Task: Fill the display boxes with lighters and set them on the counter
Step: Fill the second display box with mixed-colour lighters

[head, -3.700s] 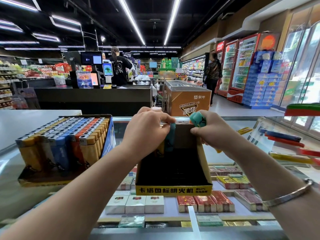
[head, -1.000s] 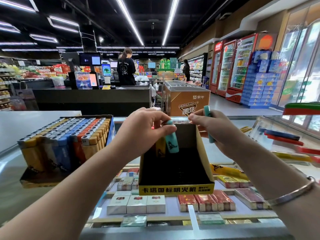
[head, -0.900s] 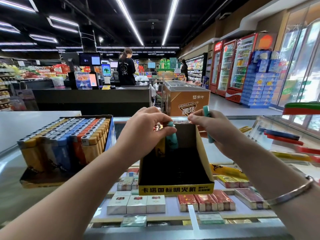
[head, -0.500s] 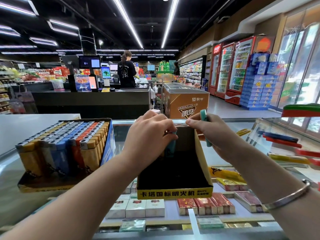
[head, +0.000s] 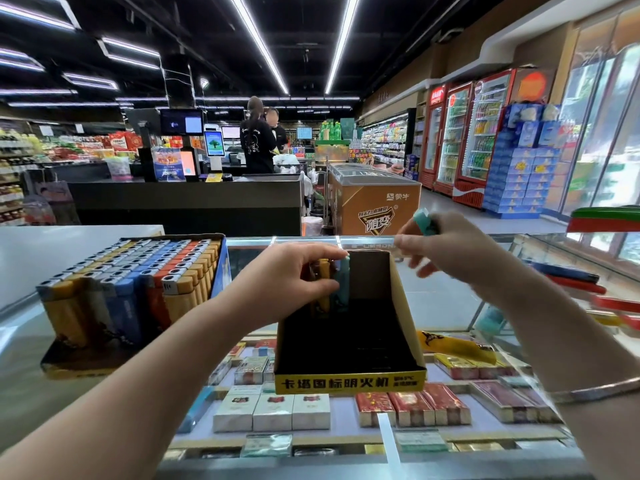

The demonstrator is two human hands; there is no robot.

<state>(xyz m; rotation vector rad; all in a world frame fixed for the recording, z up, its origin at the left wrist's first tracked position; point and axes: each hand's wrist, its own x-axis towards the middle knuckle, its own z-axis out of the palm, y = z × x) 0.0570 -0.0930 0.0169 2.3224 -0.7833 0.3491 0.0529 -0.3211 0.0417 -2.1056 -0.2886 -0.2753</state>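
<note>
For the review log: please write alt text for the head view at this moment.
A person's left hand steadies teal and yellow lighters upright at the back of a nearly empty display box on a glass counter. The right hand holds another teal lighter; a full box sits left.

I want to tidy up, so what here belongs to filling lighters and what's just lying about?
Job: black-and-yellow cardboard display box; teal plastic lighter in right hand; teal and yellow lighters under left hand; full lighter box.

Lying about: cigarette packs under glass; yellow wrapper.
</note>
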